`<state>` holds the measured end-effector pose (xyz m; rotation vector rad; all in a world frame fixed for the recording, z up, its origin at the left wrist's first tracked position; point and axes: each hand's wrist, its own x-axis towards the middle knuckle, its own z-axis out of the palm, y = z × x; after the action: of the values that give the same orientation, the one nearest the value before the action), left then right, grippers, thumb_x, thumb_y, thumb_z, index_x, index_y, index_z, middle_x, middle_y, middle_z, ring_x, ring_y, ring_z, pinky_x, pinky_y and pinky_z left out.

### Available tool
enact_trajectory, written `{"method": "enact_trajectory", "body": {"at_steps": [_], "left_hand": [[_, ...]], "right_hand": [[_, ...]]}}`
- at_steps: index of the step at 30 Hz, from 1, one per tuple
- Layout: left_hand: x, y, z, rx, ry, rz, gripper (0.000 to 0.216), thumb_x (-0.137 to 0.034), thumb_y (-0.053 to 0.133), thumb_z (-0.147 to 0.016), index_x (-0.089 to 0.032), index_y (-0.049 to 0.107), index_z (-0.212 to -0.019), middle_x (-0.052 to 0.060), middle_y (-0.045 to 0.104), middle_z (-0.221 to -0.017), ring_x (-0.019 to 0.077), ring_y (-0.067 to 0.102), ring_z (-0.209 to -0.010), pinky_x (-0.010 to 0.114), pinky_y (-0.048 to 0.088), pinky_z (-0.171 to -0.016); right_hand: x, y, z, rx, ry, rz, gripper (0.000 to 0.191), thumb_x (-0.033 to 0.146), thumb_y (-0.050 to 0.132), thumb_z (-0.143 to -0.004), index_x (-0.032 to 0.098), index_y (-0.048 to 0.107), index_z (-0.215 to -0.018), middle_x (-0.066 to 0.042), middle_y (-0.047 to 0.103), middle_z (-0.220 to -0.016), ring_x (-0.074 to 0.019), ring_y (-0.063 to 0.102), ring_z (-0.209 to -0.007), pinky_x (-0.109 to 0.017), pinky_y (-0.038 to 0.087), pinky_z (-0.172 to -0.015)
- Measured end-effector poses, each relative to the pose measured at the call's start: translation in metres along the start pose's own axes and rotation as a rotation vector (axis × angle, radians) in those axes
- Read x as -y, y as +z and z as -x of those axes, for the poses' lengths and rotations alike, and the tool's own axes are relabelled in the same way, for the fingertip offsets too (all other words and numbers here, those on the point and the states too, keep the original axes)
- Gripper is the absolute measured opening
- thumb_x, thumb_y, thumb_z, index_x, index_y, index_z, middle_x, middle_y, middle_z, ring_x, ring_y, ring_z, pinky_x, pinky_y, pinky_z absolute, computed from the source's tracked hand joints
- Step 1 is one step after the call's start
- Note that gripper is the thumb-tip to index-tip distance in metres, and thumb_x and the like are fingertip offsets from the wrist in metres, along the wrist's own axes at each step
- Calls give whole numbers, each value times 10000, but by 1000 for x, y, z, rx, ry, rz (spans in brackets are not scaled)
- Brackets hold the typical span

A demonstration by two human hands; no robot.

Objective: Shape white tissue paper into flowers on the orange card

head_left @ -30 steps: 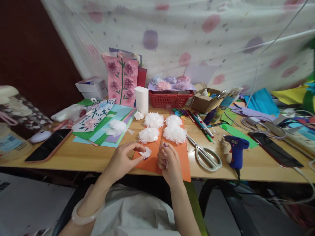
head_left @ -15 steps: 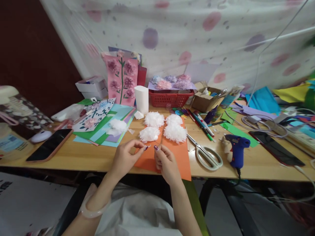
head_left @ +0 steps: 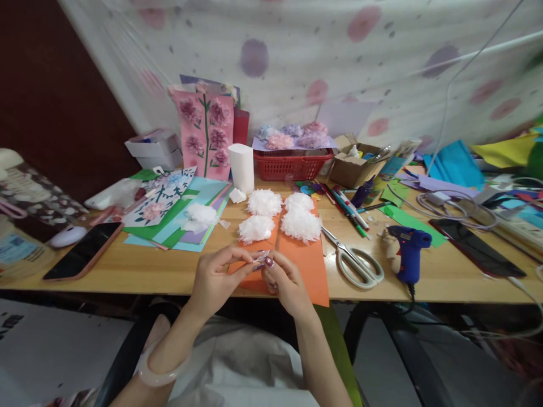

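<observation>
Over the near edge of an orange sheet [head_left: 303, 271], my left hand [head_left: 220, 277] and my right hand [head_left: 286, 280] meet at the fingertips. Pinched between them is a small, whitish, translucent scrap [head_left: 263, 256], perhaps tissue; the fingers cover much of it. Beyond the hands, several fluffy white paper flowers [head_left: 301, 225] rest on the orange sheet in two columns. A loose white tissue pile [head_left: 200, 217] lies to the left on coloured papers [head_left: 169, 240]. White-handled scissors [head_left: 360, 268] lie to the right of the sheet.
A blue glue gun [head_left: 409, 251] stands right of the scissors, its cord running off the table edge. Phones lie at left [head_left: 85, 251] and right [head_left: 477, 246]. Behind are a white roll [head_left: 241, 168], a red basket [head_left: 292, 168], markers [head_left: 350, 212] and a cardboard box [head_left: 350, 169].
My hands have come together; the fingertips, apart before, now meet around the whitish scrap. The view has shifted slightly. The flowers and tools stay in place.
</observation>
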<state>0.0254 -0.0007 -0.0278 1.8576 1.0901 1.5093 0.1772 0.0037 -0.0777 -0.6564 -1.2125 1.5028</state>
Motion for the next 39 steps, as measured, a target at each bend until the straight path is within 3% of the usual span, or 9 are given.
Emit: {"method": "enact_trajectory", "body": {"at_steps": [4, 8, 14, 20, 26, 39], "left_hand": [[-3, -3, -1, 33, 13, -44, 126, -131, 722, -795, -223, 664, -731, -22, 810, -789, 178, 788, -784, 207, 622, -715], [-1, -4, 1, 70, -110, -30, 92, -208, 707, -811, -227, 636, -756, 13, 816, -856, 210, 787, -844, 270, 634, -771], [2, -6, 3, 95, -235, 55, 186, -264, 685, -802, -193, 654, -971, 79, 809, -965, 232, 778, -906, 301, 634, -807], [5, -7, 3, 152, -205, -60, 160, -218, 665, -799, -193, 754, -929, 48, 806, -943, 202, 766, -881, 273, 617, -820], [6, -6, 0, 61, -260, -37, 127, -266, 631, -852, -189, 729, -829, 30, 799, -831, 182, 759, -773, 237, 613, -709], [15, -10, -5, -154, -314, 9, 180, -331, 652, -846, -197, 615, -960, 23, 748, -784, 173, 728, -746, 253, 580, -693]], "right_hand": [[1, 1, 0, -14, 14, -2, 339, 475, 586, -931, 205, 536, -732, 77, 316, -582, -87, 236, -500, -231, 239, -455], [4, 3, 0, -34, 34, -13, 255, 426, 586, -915, 207, 602, -786, 71, 323, -586, -95, 244, -509, -232, 245, -460], [6, 3, 1, -50, 36, 20, 239, 392, 547, -913, 201, 646, -808, 66, 331, -577, -103, 267, -512, -235, 246, -465], [8, 3, 1, -59, 7, 125, 186, 348, 554, -911, 213, 621, -801, 58, 362, -607, -106, 276, -526, -241, 260, -493], [9, 4, 0, -45, 35, 173, 221, 362, 556, -907, 211, 623, -760, 55, 376, -587, -112, 305, -525, -247, 250, -503], [10, 4, -1, -42, 69, 232, 217, 318, 546, -856, 212, 554, -668, 49, 408, -595, -109, 321, -520, -256, 243, -508]]}}
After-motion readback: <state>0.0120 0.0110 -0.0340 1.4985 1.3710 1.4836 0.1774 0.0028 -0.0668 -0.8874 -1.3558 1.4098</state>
